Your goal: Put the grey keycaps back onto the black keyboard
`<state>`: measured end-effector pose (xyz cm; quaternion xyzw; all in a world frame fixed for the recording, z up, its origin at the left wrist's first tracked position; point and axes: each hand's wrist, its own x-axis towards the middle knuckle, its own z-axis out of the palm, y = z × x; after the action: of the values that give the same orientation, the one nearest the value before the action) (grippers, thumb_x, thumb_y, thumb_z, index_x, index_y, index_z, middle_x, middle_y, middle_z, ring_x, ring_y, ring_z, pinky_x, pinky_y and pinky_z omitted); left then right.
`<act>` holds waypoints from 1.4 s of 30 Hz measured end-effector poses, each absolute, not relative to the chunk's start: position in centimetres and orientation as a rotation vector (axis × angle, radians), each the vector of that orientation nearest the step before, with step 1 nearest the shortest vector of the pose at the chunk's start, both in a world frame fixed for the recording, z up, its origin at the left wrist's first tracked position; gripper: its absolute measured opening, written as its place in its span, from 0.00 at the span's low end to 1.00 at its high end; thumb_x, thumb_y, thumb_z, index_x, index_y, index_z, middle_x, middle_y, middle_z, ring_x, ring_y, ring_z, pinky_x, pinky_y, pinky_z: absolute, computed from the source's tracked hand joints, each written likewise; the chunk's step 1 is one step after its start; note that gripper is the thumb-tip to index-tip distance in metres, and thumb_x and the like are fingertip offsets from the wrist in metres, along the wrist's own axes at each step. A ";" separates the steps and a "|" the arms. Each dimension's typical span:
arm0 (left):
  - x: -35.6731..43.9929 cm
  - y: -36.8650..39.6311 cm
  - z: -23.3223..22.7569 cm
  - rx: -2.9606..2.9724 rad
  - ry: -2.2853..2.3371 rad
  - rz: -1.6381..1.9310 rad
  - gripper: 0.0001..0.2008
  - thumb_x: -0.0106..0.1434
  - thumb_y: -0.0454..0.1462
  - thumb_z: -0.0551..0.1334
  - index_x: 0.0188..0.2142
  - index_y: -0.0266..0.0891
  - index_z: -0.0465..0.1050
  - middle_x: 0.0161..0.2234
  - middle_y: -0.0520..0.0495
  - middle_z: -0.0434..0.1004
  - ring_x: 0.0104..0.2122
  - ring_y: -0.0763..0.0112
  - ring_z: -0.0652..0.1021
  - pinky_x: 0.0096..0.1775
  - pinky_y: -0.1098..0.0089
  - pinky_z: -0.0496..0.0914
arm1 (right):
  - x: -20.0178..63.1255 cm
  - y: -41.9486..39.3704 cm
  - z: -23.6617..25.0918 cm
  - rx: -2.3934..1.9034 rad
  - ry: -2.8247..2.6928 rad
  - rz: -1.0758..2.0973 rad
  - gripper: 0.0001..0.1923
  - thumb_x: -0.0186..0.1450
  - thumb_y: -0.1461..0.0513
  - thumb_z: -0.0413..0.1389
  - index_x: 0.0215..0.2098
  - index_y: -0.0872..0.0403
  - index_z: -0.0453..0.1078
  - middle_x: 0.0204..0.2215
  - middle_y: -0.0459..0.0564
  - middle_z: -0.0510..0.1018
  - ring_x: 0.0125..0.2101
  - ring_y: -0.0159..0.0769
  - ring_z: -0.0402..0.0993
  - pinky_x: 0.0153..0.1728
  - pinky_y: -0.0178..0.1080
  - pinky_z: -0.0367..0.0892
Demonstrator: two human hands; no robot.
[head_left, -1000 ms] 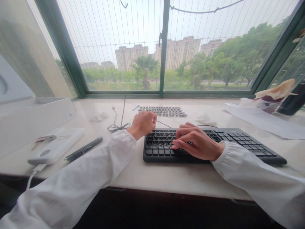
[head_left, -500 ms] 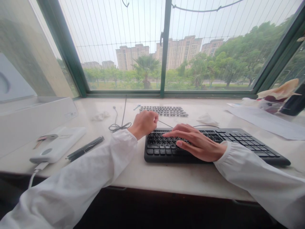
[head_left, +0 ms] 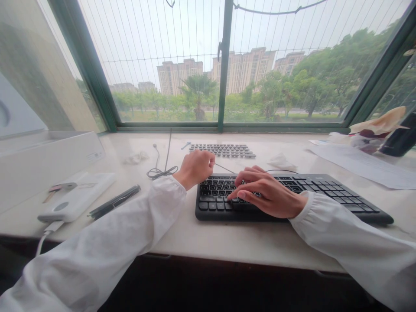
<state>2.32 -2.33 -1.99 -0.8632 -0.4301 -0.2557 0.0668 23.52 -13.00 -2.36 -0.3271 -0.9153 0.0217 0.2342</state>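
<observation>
A black keyboard (head_left: 328, 195) lies on the pale tabletop, and many of its main keys show bare square sockets without caps. My left hand (head_left: 195, 167) is closed in a fist by the keyboard's top left corner; its curled fingers hide whatever may be inside. Over the middle of the keyboard, my right hand (head_left: 264, 193) has its fingers apart, the index fingertip down at the lower rows near the capped keys. Behind both hands, rows of loose keycaps (head_left: 224, 150) are laid out on the table.
To the left are a white power bank (head_left: 81, 201) with a key on it, black pens (head_left: 115, 201), a coiled cable (head_left: 161, 172) and a white box (head_left: 48, 160). Crumpled plastic (head_left: 282, 161), paper sheets (head_left: 360, 167) and a dark bottle (head_left: 401, 136) lie towards the right, below the window.
My right index finger has come down and nearer to me, from the upper rows to the lower rows of the keyboard. My left fist stays in the same place.
</observation>
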 end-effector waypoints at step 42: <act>2.2 -2.2 -1.8 -2.590 -1.300 -0.746 0.07 0.51 0.30 0.57 0.23 0.41 0.73 0.22 0.51 0.74 0.24 0.67 0.72 0.28 0.68 0.65 | 23.7 -13.1 -2.0 -0.909 -2.452 0.006 0.19 0.72 0.55 0.46 0.39 0.50 0.78 0.30 0.48 0.77 0.31 0.32 0.67 0.40 0.40 0.54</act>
<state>2.21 -2.19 -1.77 -0.8631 -0.4331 -0.2487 0.0746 23.73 -13.08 -1.97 -0.3358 -0.9052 0.0021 0.2604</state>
